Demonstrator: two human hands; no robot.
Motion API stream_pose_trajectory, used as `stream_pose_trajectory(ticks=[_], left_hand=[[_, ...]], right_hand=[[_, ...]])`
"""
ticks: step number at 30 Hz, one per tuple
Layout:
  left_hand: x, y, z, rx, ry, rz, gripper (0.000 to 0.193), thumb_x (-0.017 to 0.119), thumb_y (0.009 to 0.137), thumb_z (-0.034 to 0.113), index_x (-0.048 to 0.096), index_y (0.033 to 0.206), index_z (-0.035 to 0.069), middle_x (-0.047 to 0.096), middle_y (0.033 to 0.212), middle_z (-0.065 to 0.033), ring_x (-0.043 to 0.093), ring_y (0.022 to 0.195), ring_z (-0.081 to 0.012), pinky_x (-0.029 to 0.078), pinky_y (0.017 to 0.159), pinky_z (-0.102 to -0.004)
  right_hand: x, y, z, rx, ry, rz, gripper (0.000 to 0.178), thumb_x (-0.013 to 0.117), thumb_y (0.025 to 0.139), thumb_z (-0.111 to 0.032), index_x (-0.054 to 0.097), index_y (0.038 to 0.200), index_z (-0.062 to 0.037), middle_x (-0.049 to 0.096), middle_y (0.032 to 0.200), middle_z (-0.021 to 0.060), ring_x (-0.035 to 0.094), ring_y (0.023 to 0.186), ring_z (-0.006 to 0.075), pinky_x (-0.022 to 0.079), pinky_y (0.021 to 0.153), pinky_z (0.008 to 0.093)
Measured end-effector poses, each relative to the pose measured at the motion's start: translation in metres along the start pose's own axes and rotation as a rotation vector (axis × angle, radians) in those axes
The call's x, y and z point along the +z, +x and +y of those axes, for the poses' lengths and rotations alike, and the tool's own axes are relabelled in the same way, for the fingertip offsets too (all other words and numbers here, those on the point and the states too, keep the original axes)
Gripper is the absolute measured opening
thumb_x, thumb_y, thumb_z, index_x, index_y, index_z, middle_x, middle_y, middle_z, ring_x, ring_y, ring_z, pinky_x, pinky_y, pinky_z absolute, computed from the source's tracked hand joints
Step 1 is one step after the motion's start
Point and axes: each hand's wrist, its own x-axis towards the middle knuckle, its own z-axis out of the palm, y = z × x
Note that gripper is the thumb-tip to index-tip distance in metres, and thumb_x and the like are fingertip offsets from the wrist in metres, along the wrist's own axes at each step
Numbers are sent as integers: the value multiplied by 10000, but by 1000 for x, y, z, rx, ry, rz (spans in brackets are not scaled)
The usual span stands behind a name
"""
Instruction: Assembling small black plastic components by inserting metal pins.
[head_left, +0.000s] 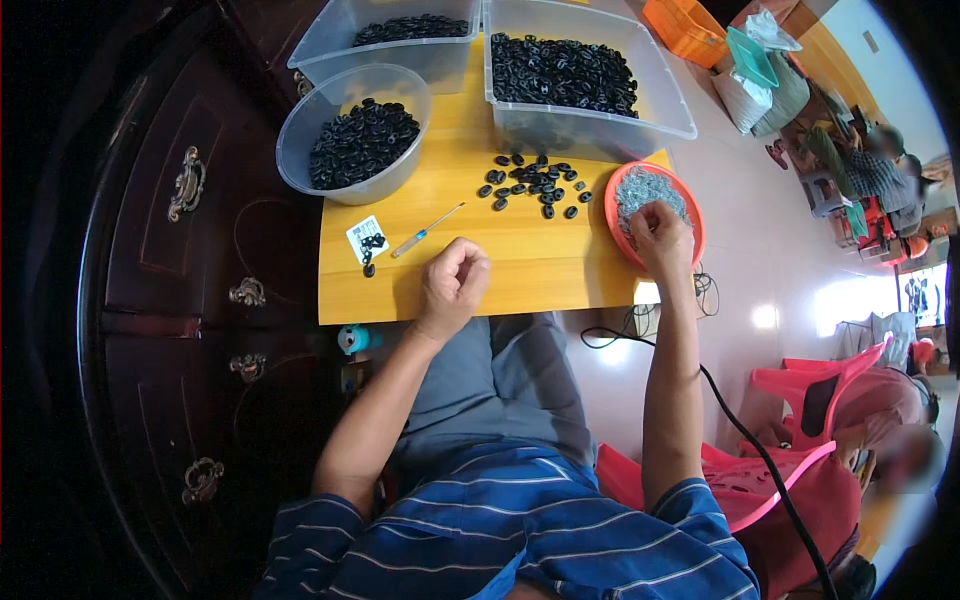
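Note:
My left hand is closed in a loose fist above the front of the yellow table; whatever its fingers hold, if anything, is hidden. My right hand reaches over an orange-red bowl at the table's right edge, its fingers pinched together. Small shiny clear or silvery pieces fill that bowl. What the right fingertips grip cannot be made out. Between the hands and the bins lies a loose scatter of small black oval pieces. A screwdriver with a translucent blue-tipped handle rests left of them.
Behind stand a round clear tub and two clear bins, all with black pieces. A white card bearing several black pieces lies at the left. Dark drawers flank the table. Pink chairs, a black cable and other people are at the right.

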Motion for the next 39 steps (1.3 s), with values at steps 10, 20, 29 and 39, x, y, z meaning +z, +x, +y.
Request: stream_pose_trajectory(ticks=[10,20,29,39], left_hand=[[-1,0,3,-42,59,-10,100,612,903,41,557,820,36,541,645,6,515,577,-59,423,536,-242],[-2,-1,-1,-29,60,-3,90,613,889,47,563,817,29,572,656,-15,560,586,-85,459,556,-257],[-2,-1,1,-33,29,-12,74,597,885,35,561,821,27,582,670,-20,566,601,-86,466,567,-259],[-2,-2,-5,-52,-20,-22,78,604,902,28,564,835,28,551,694,21,511,614,-41,423,557,-224]], right_hand=[[17,5,-31,-160,-60,63,141,659,866,-201,704,924,-80,696,945,139,689,846,335,543,747,443],[66,43,-51,-349,-552,-76,168,649,860,-218,757,955,-130,712,981,91,650,1017,285,479,913,459],[77,53,-38,-429,-501,-31,134,626,862,-210,715,919,-128,723,896,108,667,949,301,458,897,487],[60,-49,-91,-210,572,-186,133,632,939,-62,618,1068,-33,678,826,81,662,733,150,520,670,295]])
